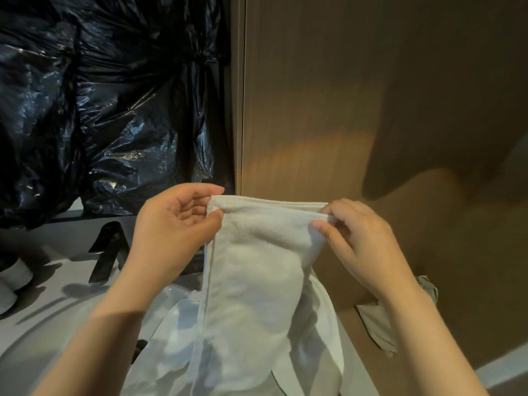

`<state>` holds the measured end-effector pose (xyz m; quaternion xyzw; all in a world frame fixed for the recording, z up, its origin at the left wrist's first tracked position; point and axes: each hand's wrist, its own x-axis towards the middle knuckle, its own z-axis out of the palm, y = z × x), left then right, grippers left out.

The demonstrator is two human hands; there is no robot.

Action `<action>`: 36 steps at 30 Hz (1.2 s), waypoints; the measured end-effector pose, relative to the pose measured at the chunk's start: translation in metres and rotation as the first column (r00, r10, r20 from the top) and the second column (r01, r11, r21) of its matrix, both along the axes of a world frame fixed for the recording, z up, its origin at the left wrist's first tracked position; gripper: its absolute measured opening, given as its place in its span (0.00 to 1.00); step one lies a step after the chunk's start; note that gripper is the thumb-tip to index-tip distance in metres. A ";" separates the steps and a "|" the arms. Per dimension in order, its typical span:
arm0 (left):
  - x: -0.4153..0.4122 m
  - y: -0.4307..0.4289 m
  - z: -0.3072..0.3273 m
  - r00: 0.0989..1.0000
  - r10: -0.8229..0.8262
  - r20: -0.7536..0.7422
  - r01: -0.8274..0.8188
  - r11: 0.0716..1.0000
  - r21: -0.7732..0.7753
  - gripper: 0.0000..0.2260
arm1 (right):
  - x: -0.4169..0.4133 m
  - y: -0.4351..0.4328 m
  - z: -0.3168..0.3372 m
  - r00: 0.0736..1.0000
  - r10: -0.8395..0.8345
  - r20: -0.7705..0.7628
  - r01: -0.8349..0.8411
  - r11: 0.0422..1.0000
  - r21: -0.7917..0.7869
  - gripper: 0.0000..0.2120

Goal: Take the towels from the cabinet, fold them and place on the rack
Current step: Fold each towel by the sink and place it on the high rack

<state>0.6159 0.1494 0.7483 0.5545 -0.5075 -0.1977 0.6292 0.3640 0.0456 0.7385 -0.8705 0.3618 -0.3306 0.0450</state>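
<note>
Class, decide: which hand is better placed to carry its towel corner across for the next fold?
Probably the right hand: it pinches its towel corner tightly, while the left hand holds its corner more loosely.

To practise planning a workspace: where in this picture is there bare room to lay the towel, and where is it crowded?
Bare: the grey counter between the white rolls and the black angled object. Crowded: below the towel, where white cloth lies heaped; a grey cloth lies farther right.

lower end of towel point(257, 281) cut off at bottom edge, grey cloth point(377, 327) partly behind right forearm point(423, 338)
</note>
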 end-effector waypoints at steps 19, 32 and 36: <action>0.012 0.004 0.030 0.999 -0.016 -0.032 0.011 0.989 -0.150 0.15 | 0.020 0.002 0.059 0.998 0.023 0.057 -0.016 0.993 -0.114 0.19; -0.011 0.009 0.026 0.979 -0.184 0.089 0.192 0.978 -0.085 0.17 | 0.048 0.027 0.027 0.966 0.246 0.077 -0.255 0.956 0.149 0.11; -0.006 0.014 0.018 0.977 -0.203 0.063 0.209 0.973 -0.096 0.17 | 0.056 0.030 0.029 0.963 0.263 0.061 -0.269 0.955 0.126 0.13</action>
